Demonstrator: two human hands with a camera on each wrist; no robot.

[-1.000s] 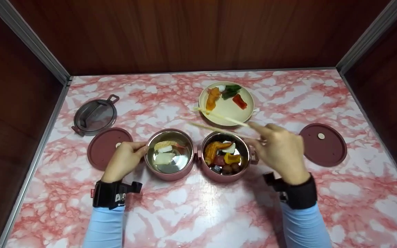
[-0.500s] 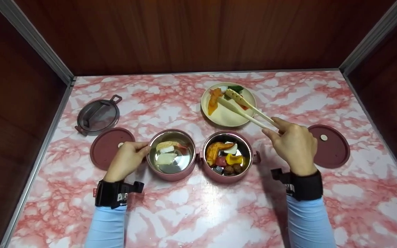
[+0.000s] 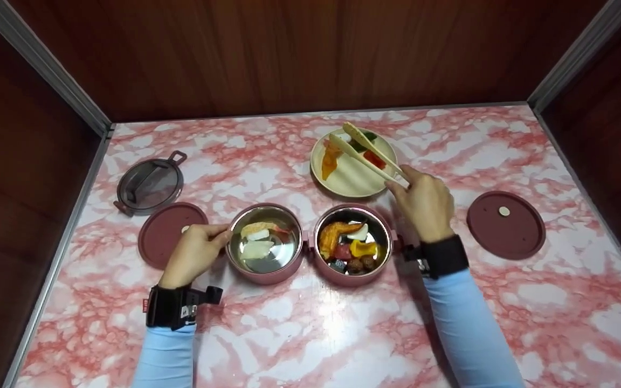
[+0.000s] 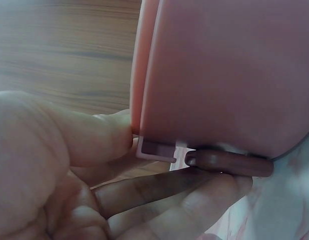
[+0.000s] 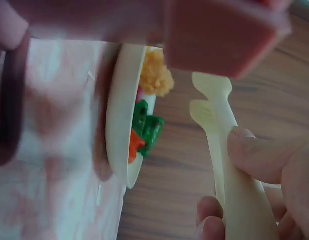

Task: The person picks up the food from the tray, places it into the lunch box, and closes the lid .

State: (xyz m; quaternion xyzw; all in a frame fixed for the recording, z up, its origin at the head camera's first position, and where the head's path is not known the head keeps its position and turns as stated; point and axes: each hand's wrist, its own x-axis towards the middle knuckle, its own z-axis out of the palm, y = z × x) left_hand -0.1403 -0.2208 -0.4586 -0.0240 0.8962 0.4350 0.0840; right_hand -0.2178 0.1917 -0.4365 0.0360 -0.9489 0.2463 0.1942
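My left hand [image 3: 194, 253] holds the left pink pot [image 3: 264, 275] at its side. In the left wrist view, the thumb rests at the pot's rim [image 4: 136, 75] and the fingers lie by the brown handle [image 4: 229, 162]. Inside that pot lie several pale food pieces [image 3: 256, 248]. My right hand [image 3: 426, 205] grips cream tongs [image 3: 364, 156], their two arms apart, over a cream plate [image 3: 351, 188]. On the plate are an orange-brown piece [image 3: 329, 161], green pieces [image 5: 147, 127] and a red piece [image 3: 373, 159]. Nothing shows between the tong tips.
A second pink pot [image 3: 351, 277] beside the first holds several food pieces, including a yellow one [image 3: 363, 248]. Round dark-red lids lie left [image 3: 159, 237] and right [image 3: 504, 231]. A lidded glass pan [image 3: 151, 186] stands at the back left. Wooden panels [image 3: 310, 59] enclose the table.
My right hand has swung the tongs from above the right pot to over the plate, then moved farther forward and left. My left hand stays at the left pot.
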